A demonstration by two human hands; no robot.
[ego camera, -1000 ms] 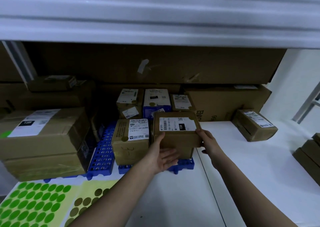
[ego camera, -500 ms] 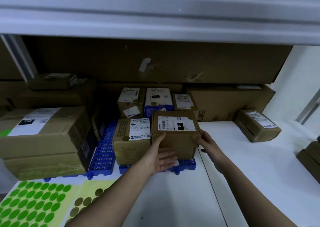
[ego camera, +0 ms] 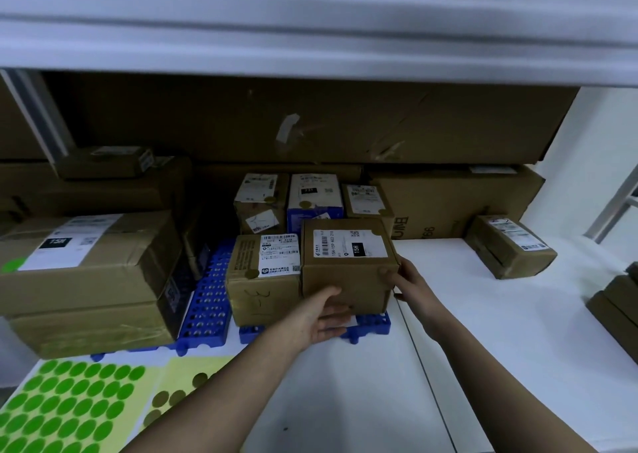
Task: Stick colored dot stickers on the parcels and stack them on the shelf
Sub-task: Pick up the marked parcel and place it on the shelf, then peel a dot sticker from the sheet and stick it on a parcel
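Note:
A small brown parcel [ego camera: 347, 273] with a white "15H" label sits on the blue plastic pallet [ego camera: 207, 300], tight against a neighbouring labelled parcel [ego camera: 262, 280] that carries a gold dot. My left hand [ego camera: 322, 318] lies against the 15H parcel's front face, fingers straight, thumb up on the box. My right hand [ego camera: 409, 285] holds its right front corner, thumb on the front face and fingers round the side. A green dot sticker sheet [ego camera: 65, 407] and a yellow sheet with gold dots [ego camera: 179, 387] lie at the near left.
Three labelled parcels [ego camera: 314, 197] stand in a row behind. Large cartons [ego camera: 86, 266] are stacked at the left, and long cartons [ego camera: 448, 204] line the back. A lone parcel [ego camera: 511, 245] rests on the white shelf [ego camera: 500, 331] at the right. More boxes [ego camera: 618, 311] sit at the right edge.
The 15H parcel has settled lower onto the pallet beside its neighbour. My left hand slid down its front face; my right hand shifted lower on the right corner.

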